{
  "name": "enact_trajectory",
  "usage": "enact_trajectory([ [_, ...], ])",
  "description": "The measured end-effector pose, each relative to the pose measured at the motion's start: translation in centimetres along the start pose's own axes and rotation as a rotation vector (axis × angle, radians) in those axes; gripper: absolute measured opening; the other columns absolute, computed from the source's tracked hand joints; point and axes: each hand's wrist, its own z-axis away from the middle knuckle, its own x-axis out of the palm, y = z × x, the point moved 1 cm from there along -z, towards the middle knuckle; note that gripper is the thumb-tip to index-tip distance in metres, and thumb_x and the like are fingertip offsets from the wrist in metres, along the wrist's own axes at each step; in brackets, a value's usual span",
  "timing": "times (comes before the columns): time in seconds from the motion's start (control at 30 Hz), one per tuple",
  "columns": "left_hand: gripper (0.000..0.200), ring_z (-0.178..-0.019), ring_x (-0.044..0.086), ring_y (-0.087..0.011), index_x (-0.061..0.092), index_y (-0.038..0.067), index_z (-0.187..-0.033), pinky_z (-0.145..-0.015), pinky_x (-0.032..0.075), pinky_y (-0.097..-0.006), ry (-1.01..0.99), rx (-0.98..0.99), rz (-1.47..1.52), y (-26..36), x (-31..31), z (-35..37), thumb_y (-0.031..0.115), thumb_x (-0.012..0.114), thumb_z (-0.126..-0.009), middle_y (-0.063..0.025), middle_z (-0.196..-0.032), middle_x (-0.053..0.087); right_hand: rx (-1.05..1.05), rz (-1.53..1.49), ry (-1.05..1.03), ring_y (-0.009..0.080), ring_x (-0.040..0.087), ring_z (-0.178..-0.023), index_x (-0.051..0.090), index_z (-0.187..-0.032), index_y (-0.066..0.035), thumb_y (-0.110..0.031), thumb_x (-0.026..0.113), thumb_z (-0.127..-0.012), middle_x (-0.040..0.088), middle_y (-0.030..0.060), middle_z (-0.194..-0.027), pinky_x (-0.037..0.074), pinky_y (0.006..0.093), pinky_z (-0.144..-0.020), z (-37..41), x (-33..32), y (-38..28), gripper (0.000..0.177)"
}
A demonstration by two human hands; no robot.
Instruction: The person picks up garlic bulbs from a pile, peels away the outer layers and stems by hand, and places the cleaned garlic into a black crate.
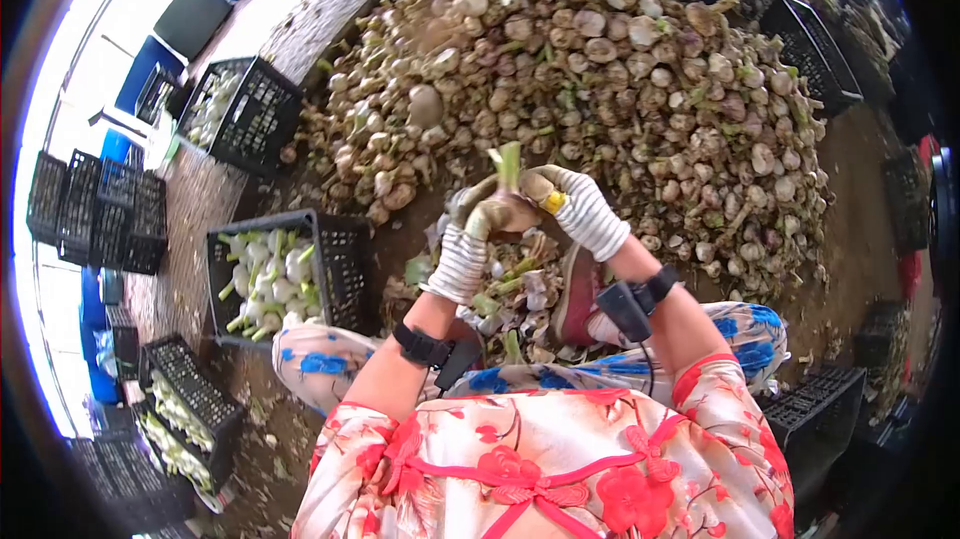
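Both of my hands wear dirty gloves with white striped cuffs and meet in front of me. My left hand point(482, 214) is closed around a garlic bulb point(516, 211), whose cut green stem point(510, 165) points up between the hands. My right hand point(563, 193) touches the same bulb from the other side, its fingers bent; a bit of yellow shows at them, too small to make out. Below the hands lie peeled skins and stem scraps point(515, 284). Beyond them rises a large heap of unpeeled garlic point(600, 69).
At my left a black crate point(345, 259) holds cleaned garlic point(268, 274). Another filled crate point(262, 109) stands farther up, stacked crates point(97, 209) at the far left, a tilted crate point(190, 389) lower left. More crates point(815, 409) stand at the right. My shoe point(578, 294) is beneath the hands.
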Motion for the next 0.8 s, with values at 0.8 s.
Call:
enact_trajectory([
  [0.8,0.069,-0.082,0.058,-0.0181,0.047,0.007,-0.114,-0.067,0.052,-0.0316,-0.065,-0.293,0.388,1.8,-1.0,2.8,0.061,0.057,-0.071,-0.0080,-0.101,0.057,-0.079,-0.025,0.239,0.0060,0.049,-0.072,0.058,-0.096,0.001,-0.013,0.057,-0.084,0.059,0.0006,-0.082,0.043,0.0206,-0.064,1.6,4.2,3.2,0.018],
])
